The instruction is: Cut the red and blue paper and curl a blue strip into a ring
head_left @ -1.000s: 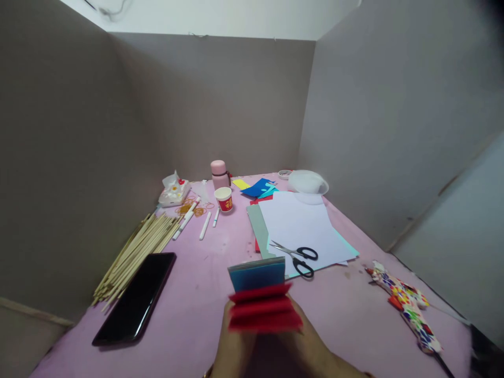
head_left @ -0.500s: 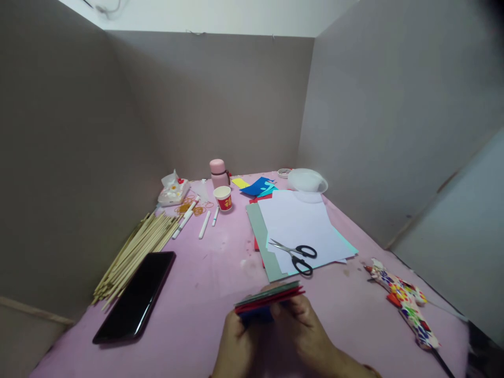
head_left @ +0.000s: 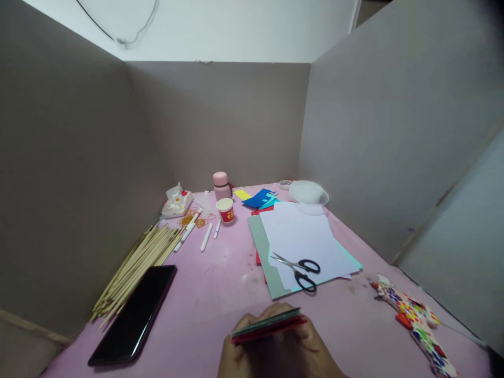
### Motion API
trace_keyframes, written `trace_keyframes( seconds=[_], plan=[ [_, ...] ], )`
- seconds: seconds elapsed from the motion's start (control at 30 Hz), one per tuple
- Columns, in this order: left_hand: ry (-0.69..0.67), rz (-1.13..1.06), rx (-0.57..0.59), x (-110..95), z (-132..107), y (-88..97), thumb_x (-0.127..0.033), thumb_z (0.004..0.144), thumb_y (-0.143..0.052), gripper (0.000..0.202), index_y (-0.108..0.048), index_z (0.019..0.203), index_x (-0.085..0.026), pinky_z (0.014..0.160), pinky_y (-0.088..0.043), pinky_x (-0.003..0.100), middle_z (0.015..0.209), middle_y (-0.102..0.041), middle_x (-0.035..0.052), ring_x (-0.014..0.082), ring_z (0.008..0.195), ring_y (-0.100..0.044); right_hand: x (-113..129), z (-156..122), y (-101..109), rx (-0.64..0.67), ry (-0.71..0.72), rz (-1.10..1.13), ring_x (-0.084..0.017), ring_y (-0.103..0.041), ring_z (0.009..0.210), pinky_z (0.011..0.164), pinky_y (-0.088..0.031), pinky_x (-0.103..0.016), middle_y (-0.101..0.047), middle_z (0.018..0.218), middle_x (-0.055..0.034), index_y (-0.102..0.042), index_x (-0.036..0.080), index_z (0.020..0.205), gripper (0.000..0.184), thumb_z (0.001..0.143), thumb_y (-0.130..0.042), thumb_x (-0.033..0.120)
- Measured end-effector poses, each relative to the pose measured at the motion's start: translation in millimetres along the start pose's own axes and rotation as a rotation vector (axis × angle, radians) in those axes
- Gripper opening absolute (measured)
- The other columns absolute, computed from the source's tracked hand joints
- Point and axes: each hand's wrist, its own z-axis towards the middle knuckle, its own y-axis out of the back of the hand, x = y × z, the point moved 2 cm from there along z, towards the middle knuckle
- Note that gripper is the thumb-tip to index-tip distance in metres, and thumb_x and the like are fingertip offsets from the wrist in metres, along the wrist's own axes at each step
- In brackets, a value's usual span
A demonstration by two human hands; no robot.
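At the near edge of the table I hold a small stack of coloured card pieces [head_left: 268, 328] between both hands, its edge facing up. A grey-green layer lies on the far side and red layers on the near side. My left hand [head_left: 233, 354] is closed on the left end, and my right hand [head_left: 317, 341] grips the right end. Some fingers show behind the stack; those below are in shadow. Just beyond my hands, black-handled scissors [head_left: 301, 270] lie on white paper sheets [head_left: 303, 231], with a grey card [head_left: 262, 257] under them.
Left stand a black phone [head_left: 136, 315] and a bundle of wooden sticks [head_left: 137, 273]. Farther back are white pens [head_left: 207, 237], a paper cup [head_left: 225, 211], a pink flask [head_left: 221, 186] and a tissue pack [head_left: 177, 202]. A flower-patterned glue gun [head_left: 411, 320] lies right. Grey partitions [head_left: 220, 115] surround the table.
The camera has tilted up, so the tabletop things sit lower in view. Fingers now show behind the stack, and its blue layer has gone out of sight. Both hands keep their hold.
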Motion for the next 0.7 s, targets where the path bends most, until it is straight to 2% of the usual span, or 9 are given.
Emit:
trace_keyframes(
  seconds=[0.13, 0.23, 0.33, 0.43, 0.53, 0.6, 0.7],
  plan=[
    [-0.004, -0.013, 0.031, -8.0, -7.2, -3.7, -0.036, 0.064, -0.068, 0.019, -0.062, 0.057, -0.019, 0.064, -0.047, 0.031, 0.056, -0.062, 0.0002, 0.0217, 0.064, -0.057, 1.2, 0.5, -5.8, -0.037, -0.061, 0.055, -0.027, -0.062, 0.085, 0.083, -0.044, -0.044, -0.068, 0.077, -0.0061, -0.069, 0.025, 0.084, 0.038, 0.071, -0.061, 0.06],
    [-0.016, -0.067, 0.078, -8.3, -9.8, -8.3, -0.034, 0.065, -0.067, 0.016, -0.067, 0.065, -0.018, 0.074, -0.048, 0.035, 0.067, -0.07, 0.0047, 0.0274, 0.08, -0.062, -3.1, -0.1, -7.0, -0.092, -0.111, 0.125, -0.028, -0.062, 0.091, 0.086, -0.043, -0.045, -0.07, 0.083, -0.0073, -0.068, 0.023, 0.094, 0.04, 0.073, -0.062, 0.055],
    [0.013, -0.093, 0.107, -6.8, -11.6, -11.7, -0.026, 0.066, -0.065, 0.015, -0.07, 0.076, -0.016, 0.083, -0.047, 0.039, 0.078, -0.073, 0.0072, 0.03, 0.09, -0.062, -7.5, -0.4, -3.2, -0.12, -0.134, 0.134, -0.027, -0.061, 0.094, 0.088, -0.044, -0.043, -0.071, 0.087, -0.0067, -0.069, 0.022, 0.095, 0.038, 0.072, -0.065, 0.051],
    [-0.015, -0.075, 0.118, -17.2, -14.4, -11.7, -0.021, 0.063, -0.068, 0.037, -0.066, 0.1, -0.016, 0.09, -0.044, 0.04, 0.097, -0.072, 0.0098, 0.0303, 0.099, -0.06, -9.0, 0.4, 2.7, -0.17, -0.168, 0.148, -0.024, -0.064, 0.09, 0.087, -0.045, -0.039, -0.073, 0.089, -0.0045, -0.069, 0.023, 0.096, 0.03, 0.074, -0.068, 0.043],
    [-0.125, -0.11, 0.152, -43.5, -17.4, -10.8, -0.029, 0.064, -0.072, 0.061, -0.054, 0.12, -0.018, 0.094, -0.042, 0.038, 0.115, -0.065, 0.0127, 0.0302, 0.107, -0.057, -8.8, 0.8, 2.6, -0.185, -0.21, 0.271, -0.022, -0.066, 0.084, 0.083, -0.048, -0.039, -0.074, 0.09, -0.0042, -0.067, 0.025, 0.101, 0.03, 0.075, -0.068, 0.039],
    [-0.131, -0.118, 0.158, -61.5, -18.3, -10.4, -0.035, 0.064, -0.073, 0.063, -0.052, 0.121, -0.018, 0.091, -0.044, 0.037, 0.112, -0.067, 0.0126, 0.03, 0.106, -0.057, -10.5, -0.2, -2.0, -0.174, -0.258, 0.371, -0.023, -0.067, 0.084, 0.082, -0.049, -0.04, -0.073, 0.091, -0.0049, -0.065, 0.025, 0.103, 0.033, 0.074, -0.069, 0.039],
    [0.056, -0.095, 0.124, -74.0, -17.7, -9.7, -0.04, 0.064, -0.074, 0.048, -0.062, 0.104, -0.016, 0.078, -0.049, 0.035, 0.09, -0.073, 0.0093, 0.027, 0.087, -0.065, -17.7, -3.5, -11.4, -0.152, -0.313, 0.45, -0.025, -0.067, 0.086, 0.082, -0.049, -0.041, -0.073, 0.089, -0.0059, -0.066, 0.023, 0.1, 0.037, 0.069, -0.073, 0.041]
  ],
)
